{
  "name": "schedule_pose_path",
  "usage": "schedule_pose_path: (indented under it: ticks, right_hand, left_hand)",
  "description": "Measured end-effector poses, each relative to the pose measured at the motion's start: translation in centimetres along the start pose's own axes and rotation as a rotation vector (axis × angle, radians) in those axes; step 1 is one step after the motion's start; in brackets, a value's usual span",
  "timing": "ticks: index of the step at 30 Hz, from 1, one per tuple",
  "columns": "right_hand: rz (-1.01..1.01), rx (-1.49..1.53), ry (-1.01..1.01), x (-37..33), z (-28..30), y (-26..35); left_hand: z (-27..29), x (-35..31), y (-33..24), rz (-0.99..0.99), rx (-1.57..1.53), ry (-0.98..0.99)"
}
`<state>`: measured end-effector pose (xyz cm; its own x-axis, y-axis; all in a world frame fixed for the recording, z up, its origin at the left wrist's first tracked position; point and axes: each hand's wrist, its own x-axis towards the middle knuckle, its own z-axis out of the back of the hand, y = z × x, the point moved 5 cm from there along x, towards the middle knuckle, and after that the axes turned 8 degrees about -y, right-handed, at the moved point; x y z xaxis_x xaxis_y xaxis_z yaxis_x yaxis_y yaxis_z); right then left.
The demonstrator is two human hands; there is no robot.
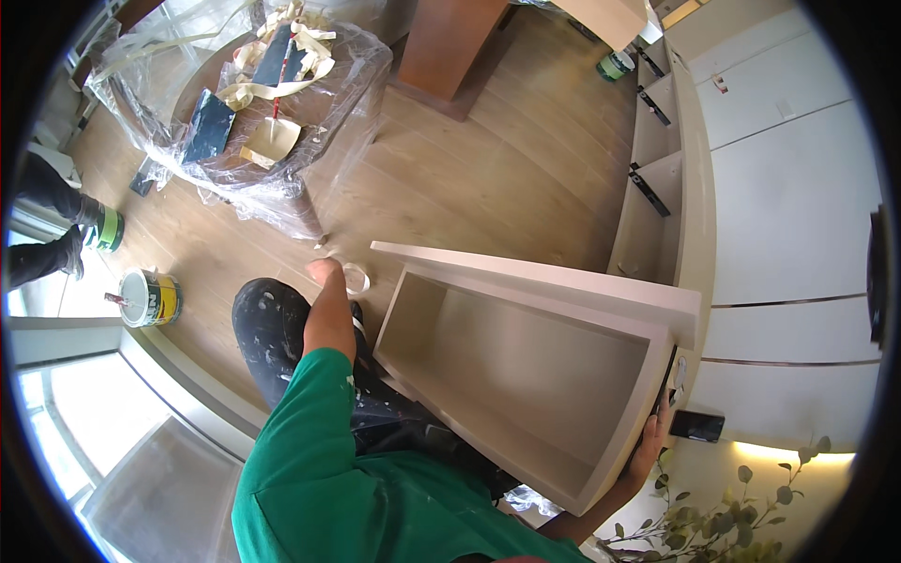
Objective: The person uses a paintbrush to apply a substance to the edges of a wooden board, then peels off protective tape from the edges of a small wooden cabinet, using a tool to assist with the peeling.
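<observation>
A drawer (526,366) sits tilted across the person's lap, the right hand (646,448) holding it by its right side.
The right hand's fingers lie along the outer face; the left hand (326,271) reaches down over the left knee, just beside a small white cup (356,279) near the floor (507,178), and I cannot tell whether it grips anything. The drawer's long front panel (544,284) faces the far side. Far right, a cabinet (693,178) shows open bays; far left, a plastic-wrapped table (349,89) carries a scraper (270,144) and crumpled tape (314,45). A paint bucket (150,298) stands left.
</observation>
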<state>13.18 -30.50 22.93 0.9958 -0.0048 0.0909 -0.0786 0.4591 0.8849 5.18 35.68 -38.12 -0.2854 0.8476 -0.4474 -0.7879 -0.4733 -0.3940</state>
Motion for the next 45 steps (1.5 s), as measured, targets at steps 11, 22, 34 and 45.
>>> schedule_pose_path:
  ticks: [11,22,34,45]
  right_hand:
    - [0.001,-0.002,-0.014,0.1,0.9,-1.2]
    - [-0.034,-0.013,-0.042,0.3,0.5,-0.9]
    - [0.023,0.283,0.171,1.2,-1.9,2.0]
    - [0.407,0.332,0.041,2.2,-1.2,12.3]
  left_hand:
    - [6.2,-8.0,-6.5,-0.517,-0.442,0.017]
    - [6.4,-9.5,-6.0,-0.317,-0.250,0.087]
    - [22.4,-20.5,-16.9,-0.638,-0.894,0.229]
    - [55.0,-47.3,-25.2,-1.027,-1.537,1.398]
